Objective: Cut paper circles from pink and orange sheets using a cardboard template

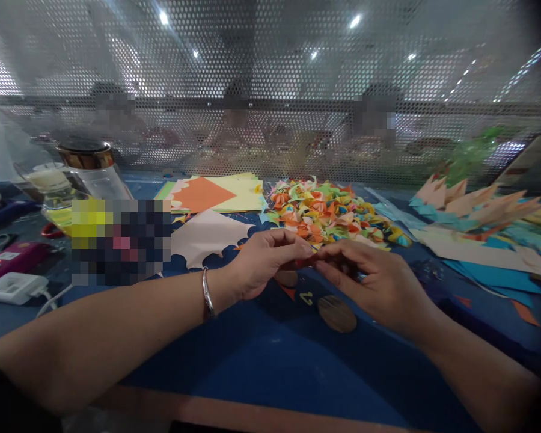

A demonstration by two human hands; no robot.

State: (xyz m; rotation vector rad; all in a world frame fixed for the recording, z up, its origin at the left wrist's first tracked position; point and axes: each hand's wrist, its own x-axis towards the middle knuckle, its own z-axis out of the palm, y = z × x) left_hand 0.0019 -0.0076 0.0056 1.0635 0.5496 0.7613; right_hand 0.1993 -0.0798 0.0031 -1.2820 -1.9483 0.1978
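Over the blue table (270,367) my left hand (270,258) and my right hand (369,276) meet at the fingertips, both pinched. A small red-orange piece (301,263) shows between them, mostly hidden by the fingers; both hands seem to hold it. Just behind lies a heap of small folded paper pieces (324,207) in many colours. A pale scalloped paper sheet (207,237) is left of my left hand. Below the hands are a round brown disc (337,314) and a small yellow curved piece (305,298).
Yellow sheets (247,192) with an orange sheet (202,195) lie at the back. Pointed folded papers (460,198) and blue sheets (491,273) are at right. A lidded jar (94,168), a white charger (13,287) and its cable are at left. A perforated screen (270,78) stands behind.
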